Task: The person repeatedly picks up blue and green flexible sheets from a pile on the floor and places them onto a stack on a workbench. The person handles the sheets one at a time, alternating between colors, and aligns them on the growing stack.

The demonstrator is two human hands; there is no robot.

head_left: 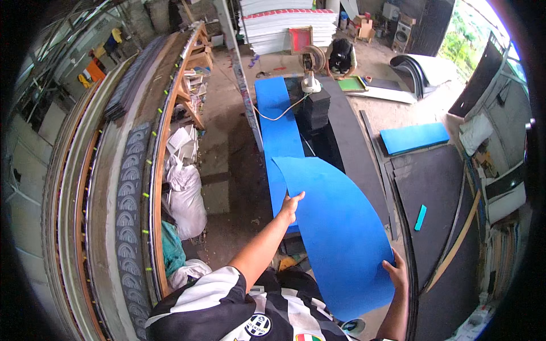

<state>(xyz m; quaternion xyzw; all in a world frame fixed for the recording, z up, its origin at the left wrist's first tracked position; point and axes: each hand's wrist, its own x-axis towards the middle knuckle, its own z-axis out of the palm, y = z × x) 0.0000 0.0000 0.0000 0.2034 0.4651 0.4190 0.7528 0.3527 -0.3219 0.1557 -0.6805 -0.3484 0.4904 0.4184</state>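
Observation:
A large, flexible blue sheet (344, 227), which looks like foam, is held up in front of me, bowed and tilted. My left hand (292, 208) is closed on its left edge, the thumb lying on top. On the lower right edge, my right hand (396, 269) grips the same sheet, with its fingers partly hidden behind it. Beneath and beyond it, a long blue strip (277, 113) lies flat on a low black surface (347, 128). A stack of small black sheets (317, 112) stands beside that strip.
A fan (311, 71) with a trailing cable stands behind the black stack. Leftward runs a long wooden-edged table (176, 113) bearing patterned black strips (133, 170). Black sheets (426, 187) and a blue stack (414, 138) lie at right. Another person (341, 59) crouches beyond the fan.

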